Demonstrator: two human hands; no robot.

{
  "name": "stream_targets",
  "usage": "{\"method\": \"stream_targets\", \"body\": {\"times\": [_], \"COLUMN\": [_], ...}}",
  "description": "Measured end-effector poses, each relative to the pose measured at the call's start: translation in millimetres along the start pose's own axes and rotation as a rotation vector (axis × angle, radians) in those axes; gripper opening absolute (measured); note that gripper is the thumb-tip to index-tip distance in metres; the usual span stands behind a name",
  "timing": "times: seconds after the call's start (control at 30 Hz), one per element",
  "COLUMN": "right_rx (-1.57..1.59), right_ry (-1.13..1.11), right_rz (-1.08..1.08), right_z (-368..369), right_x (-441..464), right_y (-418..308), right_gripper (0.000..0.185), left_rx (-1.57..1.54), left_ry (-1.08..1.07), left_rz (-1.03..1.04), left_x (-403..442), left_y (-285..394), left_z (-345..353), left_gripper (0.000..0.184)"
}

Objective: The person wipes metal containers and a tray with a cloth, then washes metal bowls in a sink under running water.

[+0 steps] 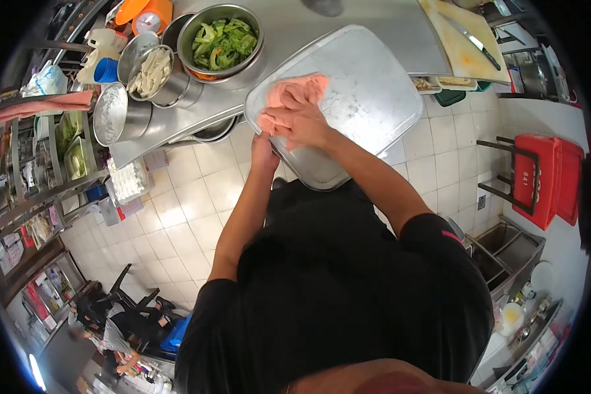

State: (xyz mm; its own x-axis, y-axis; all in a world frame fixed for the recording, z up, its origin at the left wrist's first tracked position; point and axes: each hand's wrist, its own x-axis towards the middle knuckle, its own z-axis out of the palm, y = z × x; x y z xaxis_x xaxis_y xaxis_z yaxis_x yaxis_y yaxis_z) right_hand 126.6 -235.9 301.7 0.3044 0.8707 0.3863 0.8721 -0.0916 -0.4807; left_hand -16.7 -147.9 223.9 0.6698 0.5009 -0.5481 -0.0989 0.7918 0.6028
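My left grip point(264, 152) is clamped on the left rim of the metal tray point(374, 98), probably steadying it where it overhangs the table point(387, 36). My right grip point(300, 123) presses what looks like a pink cloth point(302, 87) onto the tray's left part; I cannot tell if those fingers close. 1 steel bowl point(210, 14) of greens point(223, 43) stands left of the tray.

Your right hand point(302, 125) presses, fingers spread, on a soft pink thing, maybe a cloth point(292, 87), near the left corner of the tray point(374, 98). Your left hand point(264, 154) touches the tray's edge. The tray sticks out past the near edge of the surface point(387, 33). A bowl point(261, 36) of green leaves point(224, 44) sits toward the left end.
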Motion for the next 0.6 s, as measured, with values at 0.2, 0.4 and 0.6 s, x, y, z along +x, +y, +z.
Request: {"method": "stream_targets", "body": {"times": [0.2, 0.4, 0.6], "right_rx": [-0.340, -0.451, -0.023], "right_ry": [-0.131, 0.209, 0.247], "right_rz": [0.119, 0.321, 0.194], "right_z": [-59.0, -82.0, 12.2], "right_x": [55.8, 53.8, 2.8], "right_y": [83.1, 224.1, 82.0], "right_gripper": [0.058, 0.046, 0.024], "left_rx": [-0.045, -0.054, -0.049], "left_ry": [0.086, 0.152, 0.229], "left_rz": [0.031, 0.034, 0.092], "left_x": [-1.1, -6.4, -1.4], "left_y": [10.7, 16.6, 12.3], "left_z": [11.9, 27.9, 27.0], "left_gripper": [0.043, 0.041, 0.036]}}
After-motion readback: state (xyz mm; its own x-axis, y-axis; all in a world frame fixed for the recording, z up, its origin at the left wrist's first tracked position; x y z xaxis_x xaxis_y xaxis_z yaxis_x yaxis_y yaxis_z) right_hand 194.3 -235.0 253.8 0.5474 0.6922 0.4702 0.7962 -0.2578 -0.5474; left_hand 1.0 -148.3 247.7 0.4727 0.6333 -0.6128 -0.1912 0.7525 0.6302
